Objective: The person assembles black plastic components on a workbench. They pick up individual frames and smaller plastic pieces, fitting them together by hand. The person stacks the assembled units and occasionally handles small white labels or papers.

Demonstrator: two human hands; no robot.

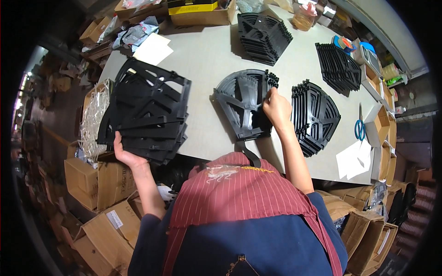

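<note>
Head view: the left hand point(129, 155) has its grip around the lower left edge of a fanned stack of black plastic frames point(149, 126), at the left of the surface point(200, 131). The right hand point(278, 108) pinches narrowly at the right edge of a central nested stack point(249, 102), its fingers hiding the exact contact. Blue-handled scissors point(359, 130) lie farther right.

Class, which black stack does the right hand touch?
The front middle stack: the right hand is at its right edge. The left hand holds the leftmost stack; neither holds the other three.
</note>
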